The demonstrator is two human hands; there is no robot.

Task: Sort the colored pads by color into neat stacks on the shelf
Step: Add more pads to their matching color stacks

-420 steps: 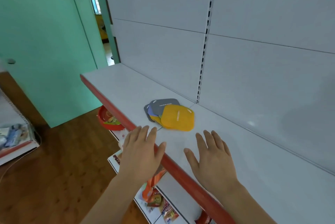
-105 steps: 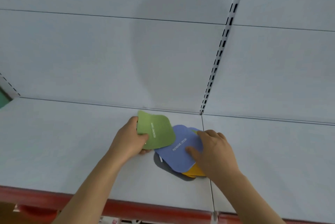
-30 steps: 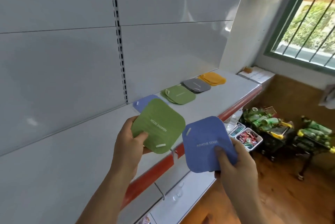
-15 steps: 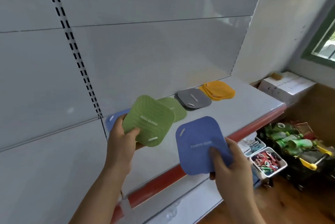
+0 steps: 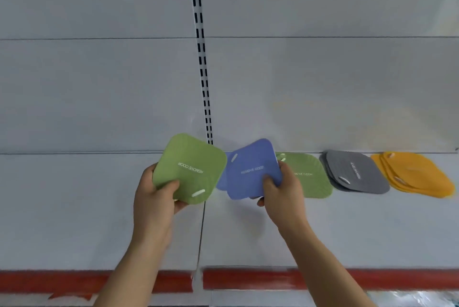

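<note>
My left hand point(image 5: 155, 198) pinches a green pad point(image 5: 190, 167) by its lower left corner, held up over the white shelf point(image 5: 99, 219). My right hand point(image 5: 282, 193) grips a blue pad point(image 5: 250, 170) just above the blue stack point(image 5: 221, 182), whose edge shows beneath it. Along the back of the shelf to the right lie a green stack point(image 5: 311, 177), a grey stack point(image 5: 356, 174) and an orange stack point(image 5: 414, 175).
The shelf has a red front lip point(image 5: 248, 278) and a seam running front to back near the middle. A slotted upright point(image 5: 202, 58) runs up the white back panel. The left part of the shelf holds nothing.
The view has swung to face the shelf squarely. My right hand has carried the blue pad over the blue stack. My left hand still holds the green pad.
</note>
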